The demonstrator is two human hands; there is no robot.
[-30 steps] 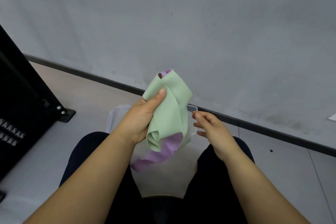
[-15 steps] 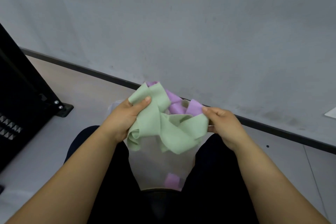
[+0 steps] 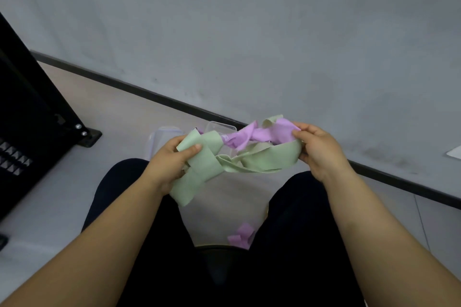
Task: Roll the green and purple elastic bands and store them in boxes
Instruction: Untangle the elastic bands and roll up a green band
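I see left hand (image 3: pixel 172 157) gripping green band (image 3: pixel 207 162), thumb on top, fingers curled under. Right hand (image 3: pixel 316 149) pinching green band's far end together with purple band (image 3: pixel 249 136). Tangled bands span between hands above lap, in front of clear box (image 3: pixel 219 128). Purple piece low between knees.

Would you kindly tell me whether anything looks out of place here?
Yes: the green band and purple band are twisted together in a loose tangle between the left hand and right hand, not rolled. A purple end lies low between the knees, apart from the bundle.
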